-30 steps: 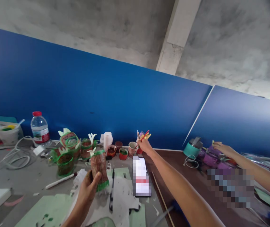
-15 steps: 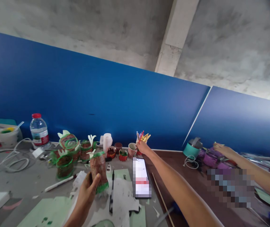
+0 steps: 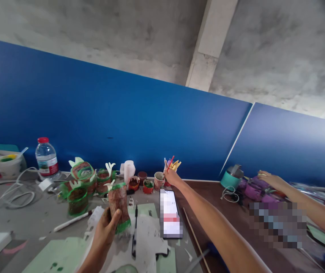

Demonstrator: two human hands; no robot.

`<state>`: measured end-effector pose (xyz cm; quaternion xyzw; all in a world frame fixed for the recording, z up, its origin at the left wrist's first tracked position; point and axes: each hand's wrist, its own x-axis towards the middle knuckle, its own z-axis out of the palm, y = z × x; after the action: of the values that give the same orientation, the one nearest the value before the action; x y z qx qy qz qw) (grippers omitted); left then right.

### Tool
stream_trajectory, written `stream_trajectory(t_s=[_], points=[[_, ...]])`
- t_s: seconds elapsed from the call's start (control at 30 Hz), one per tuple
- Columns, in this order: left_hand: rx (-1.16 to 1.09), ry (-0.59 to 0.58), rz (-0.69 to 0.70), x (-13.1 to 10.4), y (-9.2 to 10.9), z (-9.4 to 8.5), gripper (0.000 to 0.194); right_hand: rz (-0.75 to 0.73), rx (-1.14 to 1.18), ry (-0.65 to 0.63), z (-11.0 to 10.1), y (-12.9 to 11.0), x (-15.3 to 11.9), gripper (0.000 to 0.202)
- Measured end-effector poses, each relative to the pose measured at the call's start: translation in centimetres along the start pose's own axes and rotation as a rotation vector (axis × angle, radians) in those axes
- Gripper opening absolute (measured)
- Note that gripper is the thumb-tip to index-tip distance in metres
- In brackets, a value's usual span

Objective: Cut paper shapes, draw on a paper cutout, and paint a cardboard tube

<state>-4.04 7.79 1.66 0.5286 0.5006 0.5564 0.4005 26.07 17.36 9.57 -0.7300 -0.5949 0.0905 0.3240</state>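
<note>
Upright in my left hand (image 3: 108, 223) is a brown-painted cylinder (image 3: 118, 203) with green ends and a small pale paper cutout at its top; my fingers wrap round its lower part. My right hand (image 3: 170, 177) reaches to the back of the table with its fingers closed on a slim red paintbrush (image 3: 171, 162). Its tip is hidden behind the hand. A paper cup (image 3: 159, 180) stands just left of that hand, and a holder with yellow sticks (image 3: 176, 165) is behind it. Small paint cups (image 3: 148, 185) sit further left.
Similar green-and-brown pieces (image 3: 77, 199) stand left, near a water bottle (image 3: 46, 159). A phone (image 3: 170, 214), black pen (image 3: 134, 231) and paper sheets (image 3: 54, 256) lie in front. At right, another person's hand (image 3: 267, 178) is by purple pieces (image 3: 253, 191) and a teal cup (image 3: 231, 177).
Almost nothing differs. The view has shifted very slightly; both my hands keep their places and holds.
</note>
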Motion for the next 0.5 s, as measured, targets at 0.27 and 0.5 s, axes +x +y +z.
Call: stream_trajectory(t_s=[0.27,0.5], points=[[-0.005,0.000,-0.013,0.0,0.2,0.0,0.048,0.145,0.184,0.086,-1.9,1.4,0.6,0.030],[-0.022,0.010,-0.049,-0.4,1.3,0.0,0.049,0.181,0.392,0.211,-2.0,3.3,0.1,0.031]])
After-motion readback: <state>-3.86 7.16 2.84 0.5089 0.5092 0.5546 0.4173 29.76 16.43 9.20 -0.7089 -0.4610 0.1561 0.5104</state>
